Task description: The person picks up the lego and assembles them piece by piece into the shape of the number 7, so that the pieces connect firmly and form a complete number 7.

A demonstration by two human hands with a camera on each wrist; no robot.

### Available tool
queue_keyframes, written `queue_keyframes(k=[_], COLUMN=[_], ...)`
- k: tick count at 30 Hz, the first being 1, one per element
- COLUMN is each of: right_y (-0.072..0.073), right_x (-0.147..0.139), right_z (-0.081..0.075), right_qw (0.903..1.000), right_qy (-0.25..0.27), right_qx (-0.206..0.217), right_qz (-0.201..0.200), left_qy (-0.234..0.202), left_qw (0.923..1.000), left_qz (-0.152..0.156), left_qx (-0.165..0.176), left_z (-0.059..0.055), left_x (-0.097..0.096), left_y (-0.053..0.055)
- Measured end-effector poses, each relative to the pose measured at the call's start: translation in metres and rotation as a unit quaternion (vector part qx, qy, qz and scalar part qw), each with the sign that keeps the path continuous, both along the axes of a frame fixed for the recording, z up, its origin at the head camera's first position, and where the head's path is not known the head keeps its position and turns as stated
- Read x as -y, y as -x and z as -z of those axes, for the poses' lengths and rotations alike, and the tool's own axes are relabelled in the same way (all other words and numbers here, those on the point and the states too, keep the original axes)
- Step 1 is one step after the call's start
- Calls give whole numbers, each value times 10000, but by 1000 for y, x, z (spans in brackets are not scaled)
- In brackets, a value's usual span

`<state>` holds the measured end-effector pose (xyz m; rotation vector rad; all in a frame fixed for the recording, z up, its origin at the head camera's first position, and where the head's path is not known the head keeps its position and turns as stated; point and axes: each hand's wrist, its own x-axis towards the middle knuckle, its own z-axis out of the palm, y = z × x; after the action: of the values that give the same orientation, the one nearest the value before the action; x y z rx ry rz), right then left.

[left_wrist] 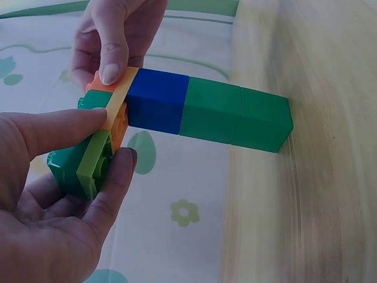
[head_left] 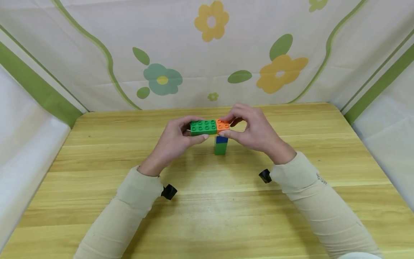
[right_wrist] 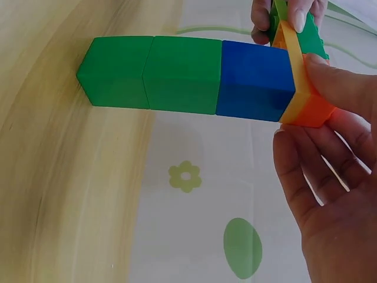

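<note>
A column of toy building bricks stands upright on the table, with two green bricks [right_wrist: 150, 73] below a blue brick [right_wrist: 256, 82]. Above the blue one lies a thin yellow-orange plate [right_wrist: 296, 73] that juts out leftward. An orange brick [head_left: 222, 125] sits over the column, and beside it is a longer green brick [head_left: 203, 127]. Under that green brick a thin lime-green plate [left_wrist: 93, 162] shows in the left wrist view. My left hand [head_left: 178, 135] pinches the green brick's end between thumb and fingers. My right hand [head_left: 253, 127] grips the orange brick from the right.
The wooden table [head_left: 207, 216] spreads around the column. Behind it hangs a white flower-patterned curtain [head_left: 187, 43], with fabric walls at both sides. Small black devices [head_left: 169, 192] stick out from the cuffs of both sleeves.
</note>
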<state>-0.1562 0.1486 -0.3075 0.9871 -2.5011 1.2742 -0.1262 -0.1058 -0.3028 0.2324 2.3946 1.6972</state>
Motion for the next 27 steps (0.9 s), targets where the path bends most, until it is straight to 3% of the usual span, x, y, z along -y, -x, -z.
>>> queue_keyframes(k=[9,14,18,22,25,27], right_y=[-3,-3,-4,-5,-5,-5], right_x=[0,1,1,0,0,0], right_z=[6,10,11,11,12,11], right_qw=[9996,9989,9985,9984,9985,9985], right_qy=[276,420,465,482,476,471], right_qx=[92,217,259,260,261,270], right_qz=[60,81,95,107,113,106], left_qy=[-73,-320,-466,-518,-891,-1299], left_qw=[9994,9971,9962,9972,9952,9890], left_qz=[-49,-92,-117,-232,-417,-588], left_qx=[-332,-688,-732,-490,-8,404], left_z=[4,10,12,10,7,6], left_x=[-1,0,0,-2,-6,-10], left_y=[-2,-5,-6,-5,-4,-4])
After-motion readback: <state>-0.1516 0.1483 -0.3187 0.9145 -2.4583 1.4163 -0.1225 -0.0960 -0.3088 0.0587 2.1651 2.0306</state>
